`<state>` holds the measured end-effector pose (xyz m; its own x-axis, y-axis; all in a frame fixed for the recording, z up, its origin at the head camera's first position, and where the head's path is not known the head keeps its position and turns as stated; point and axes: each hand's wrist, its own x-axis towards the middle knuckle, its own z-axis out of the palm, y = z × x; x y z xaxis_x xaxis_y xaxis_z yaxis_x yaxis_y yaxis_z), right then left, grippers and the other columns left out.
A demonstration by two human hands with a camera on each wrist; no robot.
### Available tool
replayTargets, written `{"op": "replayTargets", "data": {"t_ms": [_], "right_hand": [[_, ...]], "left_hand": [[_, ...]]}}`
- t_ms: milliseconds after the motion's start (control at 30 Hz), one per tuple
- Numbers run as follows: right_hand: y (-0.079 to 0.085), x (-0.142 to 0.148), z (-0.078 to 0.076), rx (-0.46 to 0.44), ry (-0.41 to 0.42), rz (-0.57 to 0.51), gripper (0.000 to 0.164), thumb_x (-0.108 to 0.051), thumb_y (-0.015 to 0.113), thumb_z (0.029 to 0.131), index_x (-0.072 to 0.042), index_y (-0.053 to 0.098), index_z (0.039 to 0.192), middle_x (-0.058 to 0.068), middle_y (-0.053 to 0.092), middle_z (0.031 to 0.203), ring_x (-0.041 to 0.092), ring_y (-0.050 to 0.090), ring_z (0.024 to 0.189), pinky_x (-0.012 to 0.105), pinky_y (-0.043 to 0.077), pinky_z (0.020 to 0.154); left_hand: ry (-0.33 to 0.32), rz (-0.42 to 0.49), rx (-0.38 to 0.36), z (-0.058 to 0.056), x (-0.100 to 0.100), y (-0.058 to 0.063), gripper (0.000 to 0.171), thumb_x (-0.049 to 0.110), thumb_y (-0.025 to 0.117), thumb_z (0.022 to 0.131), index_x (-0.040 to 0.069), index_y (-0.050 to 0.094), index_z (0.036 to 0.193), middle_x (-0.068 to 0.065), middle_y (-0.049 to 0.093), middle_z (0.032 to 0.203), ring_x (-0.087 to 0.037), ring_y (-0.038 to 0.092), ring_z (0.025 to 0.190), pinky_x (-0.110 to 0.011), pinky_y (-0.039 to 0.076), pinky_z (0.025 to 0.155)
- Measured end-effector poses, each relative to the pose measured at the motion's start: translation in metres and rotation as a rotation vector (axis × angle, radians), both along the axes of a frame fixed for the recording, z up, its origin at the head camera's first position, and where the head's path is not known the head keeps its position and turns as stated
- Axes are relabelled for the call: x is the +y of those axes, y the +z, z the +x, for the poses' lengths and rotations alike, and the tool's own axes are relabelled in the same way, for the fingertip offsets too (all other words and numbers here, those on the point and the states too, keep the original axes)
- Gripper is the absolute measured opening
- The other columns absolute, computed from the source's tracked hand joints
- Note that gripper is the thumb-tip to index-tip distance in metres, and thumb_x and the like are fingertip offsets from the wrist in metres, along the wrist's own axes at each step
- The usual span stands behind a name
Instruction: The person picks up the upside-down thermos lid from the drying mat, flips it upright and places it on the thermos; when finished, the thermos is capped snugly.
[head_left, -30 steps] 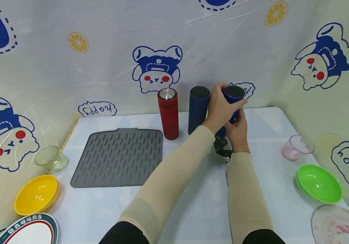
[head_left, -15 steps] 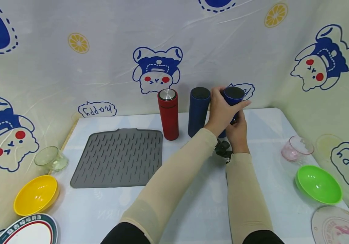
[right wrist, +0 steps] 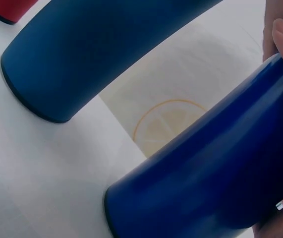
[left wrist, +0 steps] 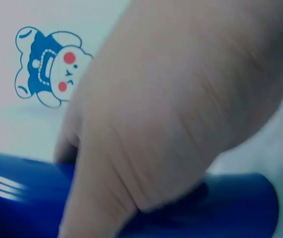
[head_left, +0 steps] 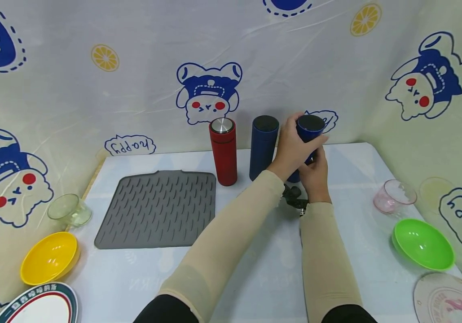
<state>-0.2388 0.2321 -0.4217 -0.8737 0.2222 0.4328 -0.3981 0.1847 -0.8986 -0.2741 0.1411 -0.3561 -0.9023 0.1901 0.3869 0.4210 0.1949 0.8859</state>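
Note:
A glossy blue thermos stands upright at the back of the table, its dark top uncovered by the hands. Around its upper part my left hand curls, with the thumb across the near side. Lower down, my right hand grips the same thermos from the front right. In the left wrist view the left hand lies across the blue body. The right wrist view shows the thermos base at the tabletop. Just left stands a matte dark blue thermos, then a red thermos with a silver lid.
A grey ridged mat lies left of the bottles. At the left edge are a greenish glass, a yellow bowl and a plate. Along the right are a pink glass, a green bowl and a pale plate.
My left hand shifts slightly around the top of the blue thermos, its thumb drawing in a little from half a second ago. The right hand and the other things stay put.

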Motion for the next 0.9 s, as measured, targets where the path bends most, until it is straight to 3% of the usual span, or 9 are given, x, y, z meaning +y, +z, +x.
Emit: {"op": "replayTargets", "data": {"t_ms": [133, 267, 400, 500, 600, 767, 900], "right_hand": [[0.001, 0.000, 0.001, -0.006, 0.010, -0.003, 0.064, -0.012, 0.067, 0.086, -0.027, 0.039, 0.141, 0.004, 0.046, 0.135, 0.018, 0.046, 0.119, 0.034, 0.042, 0.094], [0.004, 0.001, 0.004, -0.041, -0.021, 0.015, 0.068, -0.008, 0.064, 0.088, -0.028, 0.033, 0.145, 0.005, 0.043, 0.138, 0.017, 0.045, 0.122, 0.033, 0.043, 0.093], [0.005, 0.003, 0.003, -0.068, -0.053, 0.041, 0.069, -0.006, 0.063, 0.088, -0.027, 0.031, 0.145, 0.005, 0.042, 0.140, 0.015, 0.042, 0.125, 0.034, 0.040, 0.096], [-0.004, 0.007, -0.004, -0.076, -0.057, 0.044, 0.070, -0.008, 0.064, 0.088, -0.029, 0.031, 0.145, 0.004, 0.041, 0.141, 0.016, 0.041, 0.125, 0.035, 0.039, 0.098], [-0.015, 0.012, -0.011, -0.094, -0.083, 0.075, 0.068, -0.009, 0.064, 0.088, -0.032, 0.033, 0.144, 0.000, 0.043, 0.140, 0.013, 0.042, 0.124, 0.035, 0.039, 0.098], [-0.022, 0.014, -0.014, -0.099, -0.118, 0.161, 0.062, -0.013, 0.064, 0.089, -0.032, 0.037, 0.141, -0.004, 0.047, 0.135, 0.009, 0.043, 0.122, 0.032, 0.038, 0.098], [-0.012, 0.009, -0.007, -0.011, -0.048, 0.099, 0.065, -0.006, 0.065, 0.087, -0.024, 0.038, 0.143, 0.004, 0.047, 0.135, 0.015, 0.044, 0.122, 0.032, 0.039, 0.097]], "left_hand": [[0.104, -0.024, 0.005, 0.001, 0.006, 0.003, 0.086, 0.055, 0.077, 0.068, 0.021, 0.037, 0.136, 0.010, 0.036, 0.125, 0.002, 0.038, 0.104, -0.014, 0.040, 0.085], [0.161, -0.043, 0.042, 0.002, 0.010, 0.005, 0.077, 0.053, 0.077, 0.069, 0.020, 0.046, 0.132, 0.011, 0.045, 0.119, 0.003, 0.042, 0.104, -0.014, 0.041, 0.083], [0.087, 0.019, 0.027, 0.003, 0.010, 0.002, 0.076, 0.046, 0.076, 0.075, 0.022, 0.043, 0.138, 0.011, 0.047, 0.124, 0.004, 0.043, 0.108, -0.014, 0.040, 0.087], [0.004, 0.098, 0.000, 0.004, 0.007, -0.002, 0.078, 0.039, 0.076, 0.077, 0.023, 0.036, 0.142, 0.012, 0.045, 0.128, 0.006, 0.043, 0.110, -0.015, 0.039, 0.090], [-0.036, 0.119, -0.003, 0.004, 0.006, -0.005, 0.080, 0.037, 0.075, 0.079, 0.023, 0.031, 0.144, 0.011, 0.044, 0.130, 0.006, 0.042, 0.112, -0.016, 0.038, 0.091], [0.075, 0.058, 0.038, 0.006, 0.011, -0.004, 0.086, 0.048, 0.077, 0.072, 0.020, 0.032, 0.140, 0.009, 0.037, 0.128, 0.004, 0.038, 0.109, -0.015, 0.038, 0.089], [0.170, 0.061, 0.045, 0.007, 0.014, -0.001, 0.082, 0.052, 0.077, 0.070, 0.017, 0.038, 0.133, 0.009, 0.038, 0.121, 0.002, 0.040, 0.103, -0.014, 0.039, 0.085]]}}
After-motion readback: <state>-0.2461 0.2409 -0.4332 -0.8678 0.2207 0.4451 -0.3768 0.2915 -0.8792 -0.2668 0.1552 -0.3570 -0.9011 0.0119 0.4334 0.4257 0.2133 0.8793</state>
